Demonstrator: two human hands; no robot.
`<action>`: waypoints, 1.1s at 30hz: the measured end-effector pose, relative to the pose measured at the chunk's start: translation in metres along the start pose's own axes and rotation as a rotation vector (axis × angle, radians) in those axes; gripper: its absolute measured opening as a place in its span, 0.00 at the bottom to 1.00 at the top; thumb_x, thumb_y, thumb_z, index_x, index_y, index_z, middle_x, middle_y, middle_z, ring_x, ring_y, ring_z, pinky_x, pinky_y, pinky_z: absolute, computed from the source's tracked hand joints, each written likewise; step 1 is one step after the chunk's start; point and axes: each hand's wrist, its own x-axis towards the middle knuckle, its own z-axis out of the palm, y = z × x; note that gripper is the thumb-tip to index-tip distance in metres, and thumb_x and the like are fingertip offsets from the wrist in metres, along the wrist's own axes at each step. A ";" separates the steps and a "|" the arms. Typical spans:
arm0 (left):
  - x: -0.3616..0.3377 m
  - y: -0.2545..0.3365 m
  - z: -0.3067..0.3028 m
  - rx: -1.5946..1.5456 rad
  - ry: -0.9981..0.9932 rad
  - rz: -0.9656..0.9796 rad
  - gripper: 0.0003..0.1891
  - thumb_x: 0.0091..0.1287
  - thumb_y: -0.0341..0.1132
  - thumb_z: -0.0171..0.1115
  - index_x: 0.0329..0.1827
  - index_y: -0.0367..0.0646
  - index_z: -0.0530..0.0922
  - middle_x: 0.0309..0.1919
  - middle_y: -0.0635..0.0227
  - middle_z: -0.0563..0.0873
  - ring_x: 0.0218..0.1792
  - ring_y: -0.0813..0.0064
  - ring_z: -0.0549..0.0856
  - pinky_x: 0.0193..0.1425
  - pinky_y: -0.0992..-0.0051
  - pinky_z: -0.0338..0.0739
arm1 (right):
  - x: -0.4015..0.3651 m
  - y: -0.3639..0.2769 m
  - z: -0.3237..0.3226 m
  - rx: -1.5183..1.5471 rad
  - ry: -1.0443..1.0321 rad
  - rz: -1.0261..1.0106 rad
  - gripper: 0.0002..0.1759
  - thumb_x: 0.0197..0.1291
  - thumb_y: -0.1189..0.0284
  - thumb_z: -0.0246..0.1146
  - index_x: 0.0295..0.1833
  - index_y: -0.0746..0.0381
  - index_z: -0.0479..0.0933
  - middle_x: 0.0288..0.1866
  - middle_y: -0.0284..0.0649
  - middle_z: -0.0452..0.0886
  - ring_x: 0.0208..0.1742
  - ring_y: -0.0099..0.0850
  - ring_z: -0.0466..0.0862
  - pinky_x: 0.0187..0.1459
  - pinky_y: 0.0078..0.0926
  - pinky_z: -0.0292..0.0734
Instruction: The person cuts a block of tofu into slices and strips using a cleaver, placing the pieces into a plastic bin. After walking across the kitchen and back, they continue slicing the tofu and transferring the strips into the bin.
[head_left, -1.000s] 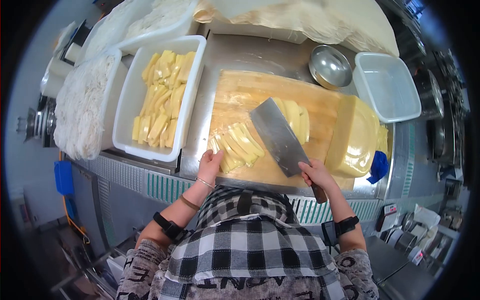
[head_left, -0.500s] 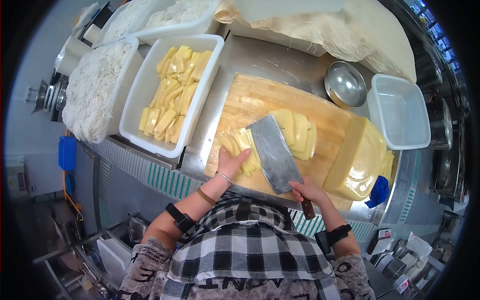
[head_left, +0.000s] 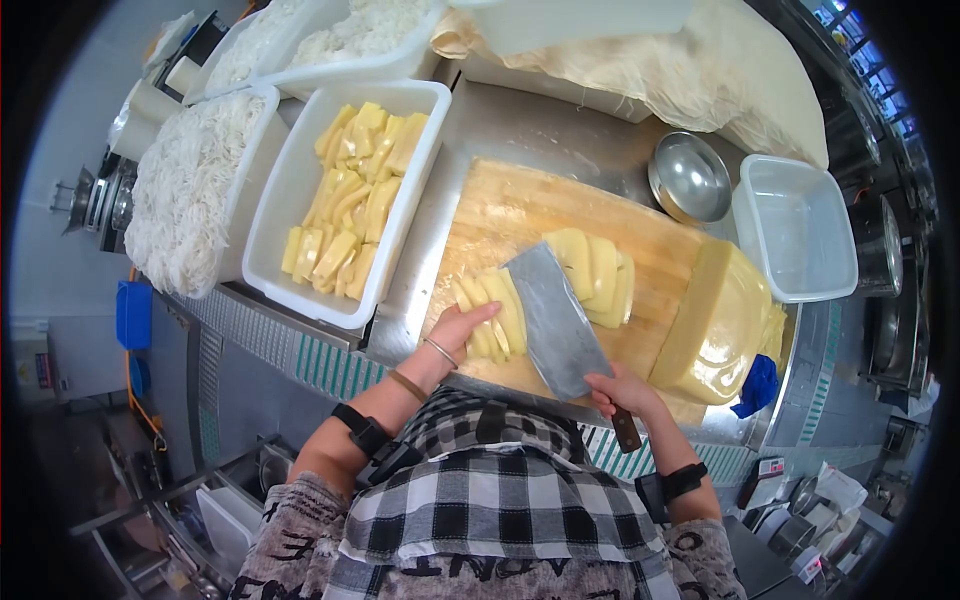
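Steel bench [head_left: 520, 115], carrying the lot. Wooden board [head_left: 510, 200], set slantwise along the bench's near edge. White tub [head_left: 412, 200] of cut yellow pieces, left of the board's left edge. Yellow block [head_left: 715, 320], one, uncut bulk, at the board's right edge. Cleaver [head_left: 555, 320], one, its blade slanting from far left to near right, between strips and slices. Yellow slices [head_left: 603, 275], overlapping, mid-board, right of the blade. Yellow strips [head_left: 510, 315], one bunch, near the board's near left corner; long axis runs from the far side towards the near edge, roughly along the blade, which lies just beside their right side. My left hand [head_left: 462, 330] is the nearer to them, coming in from their near left.

Left hand: partly open, one digit reaching across the strips, touching them; whether it pinches or merely rests, I cannot tell. My right hand [head_left: 625, 395]: closed on the cleaver where blade meets handle, near the board's near edge, the brown handle jutting out beneath my fingers.
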 end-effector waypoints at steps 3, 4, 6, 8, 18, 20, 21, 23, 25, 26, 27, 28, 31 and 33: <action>0.000 0.010 0.002 -0.043 -0.099 -0.065 0.20 0.55 0.30 0.64 0.50 0.34 0.71 0.41 0.62 0.80 0.39 0.70 0.81 0.43 0.72 0.78 | -0.009 -0.005 0.006 -0.033 0.040 0.000 0.08 0.59 0.71 0.53 0.29 0.60 0.63 0.11 0.30 0.64 0.10 0.21 0.66 0.13 0.20 0.63; -0.001 0.014 0.004 -0.046 -0.098 -0.057 0.20 0.55 0.30 0.64 0.50 0.34 0.71 0.41 0.62 0.80 0.39 0.70 0.81 0.43 0.72 0.78 | -0.014 -0.009 0.011 -0.058 0.059 -0.008 0.08 0.59 0.71 0.53 0.30 0.61 0.64 0.11 0.30 0.64 0.10 0.21 0.66 0.13 0.20 0.63; 0.001 0.019 0.010 0.005 -0.181 -0.022 0.20 0.55 0.29 0.64 0.50 0.34 0.71 0.41 0.62 0.80 0.40 0.70 0.81 0.43 0.72 0.78 | -0.021 -0.014 0.018 -0.094 0.070 -0.022 0.07 0.59 0.71 0.53 0.30 0.61 0.64 0.11 0.30 0.63 0.10 0.21 0.66 0.13 0.20 0.63; 0.002 0.023 0.016 0.033 -0.185 -0.006 0.21 0.54 0.30 0.64 0.50 0.34 0.71 0.41 0.62 0.80 0.39 0.70 0.81 0.43 0.72 0.78 | -0.024 -0.015 0.025 -0.097 0.092 -0.001 0.07 0.59 0.72 0.53 0.31 0.61 0.64 0.12 0.30 0.64 0.10 0.21 0.66 0.13 0.21 0.63; 0.007 0.027 0.036 0.361 0.103 0.285 0.25 0.50 0.27 0.67 0.50 0.34 0.65 0.40 0.61 0.79 0.39 0.72 0.81 0.41 0.75 0.78 | -0.019 -0.028 0.084 -0.114 0.232 -0.002 0.14 0.60 0.68 0.52 0.23 0.62 0.66 0.14 0.33 0.68 0.13 0.21 0.70 0.15 0.21 0.65; 0.004 0.035 0.037 0.180 -0.081 0.215 0.24 0.51 0.27 0.66 0.49 0.34 0.65 0.39 0.61 0.79 0.39 0.72 0.81 0.41 0.75 0.78 | -0.028 -0.040 0.100 -0.494 0.395 -0.069 0.14 0.59 0.66 0.52 0.25 0.65 0.69 0.16 0.42 0.73 0.16 0.32 0.76 0.18 0.29 0.69; 0.007 0.032 0.035 0.183 -0.091 0.212 0.24 0.51 0.27 0.66 0.49 0.34 0.65 0.39 0.61 0.79 0.39 0.72 0.81 0.41 0.75 0.78 | -0.024 -0.033 0.106 -0.735 0.519 -0.312 0.14 0.57 0.67 0.52 0.31 0.68 0.70 0.19 0.53 0.75 0.21 0.47 0.78 0.24 0.39 0.71; 0.016 0.020 0.030 0.113 -0.113 0.178 0.19 0.53 0.28 0.64 0.47 0.34 0.70 0.39 0.61 0.80 0.39 0.73 0.81 0.42 0.74 0.78 | -0.024 -0.029 0.114 -0.888 0.605 -0.379 0.12 0.57 0.69 0.52 0.34 0.69 0.70 0.18 0.54 0.74 0.20 0.48 0.77 0.24 0.41 0.71; 0.014 0.025 0.031 -0.007 -0.149 0.158 0.18 0.55 0.30 0.63 0.47 0.34 0.71 0.40 0.61 0.80 0.40 0.71 0.81 0.43 0.73 0.78 | -0.033 -0.049 0.136 -1.020 0.699 -0.384 0.11 0.56 0.71 0.51 0.38 0.69 0.69 0.19 0.58 0.73 0.24 0.55 0.74 0.28 0.48 0.69; 0.013 0.028 0.030 -0.131 -0.169 0.134 0.16 0.56 0.31 0.62 0.46 0.34 0.72 0.41 0.61 0.80 0.40 0.70 0.81 0.44 0.73 0.78 | -0.038 -0.056 0.140 -1.020 0.709 -0.384 0.11 0.56 0.71 0.51 0.38 0.69 0.69 0.19 0.58 0.73 0.24 0.55 0.74 0.28 0.48 0.69; 0.017 0.029 0.023 -0.130 -0.177 0.132 0.16 0.56 0.31 0.62 0.46 0.34 0.72 0.41 0.61 0.80 0.40 0.70 0.81 0.44 0.73 0.78 | -0.042 -0.062 0.144 -1.046 0.722 -0.388 0.11 0.57 0.71 0.50 0.37 0.70 0.69 0.19 0.57 0.74 0.23 0.55 0.75 0.28 0.47 0.70; 0.023 0.030 0.013 -0.204 -0.293 0.070 0.17 0.59 0.34 0.59 0.49 0.35 0.71 0.41 0.61 0.80 0.41 0.69 0.80 0.45 0.70 0.78 | -0.045 -0.065 0.147 -1.074 0.734 -0.392 0.12 0.57 0.70 0.50 0.36 0.70 0.69 0.19 0.56 0.74 0.23 0.54 0.76 0.28 0.47 0.71; 0.035 0.035 -0.003 -0.316 -0.490 -0.013 0.19 0.61 0.38 0.55 0.52 0.36 0.68 0.43 0.60 0.78 0.45 0.65 0.79 0.49 0.65 0.76 | -0.052 -0.067 0.142 -0.932 0.761 -0.449 0.10 0.58 0.71 0.51 0.35 0.69 0.70 0.17 0.51 0.75 0.19 0.47 0.77 0.24 0.41 0.72; 0.037 0.040 -0.006 -0.355 -0.567 -0.029 0.21 0.61 0.39 0.54 0.54 0.37 0.67 0.45 0.59 0.77 0.47 0.63 0.77 0.52 0.64 0.74 | -0.061 -0.072 0.145 -0.715 0.733 -0.391 0.10 0.58 0.71 0.51 0.34 0.69 0.69 0.16 0.46 0.74 0.17 0.39 0.76 0.21 0.35 0.71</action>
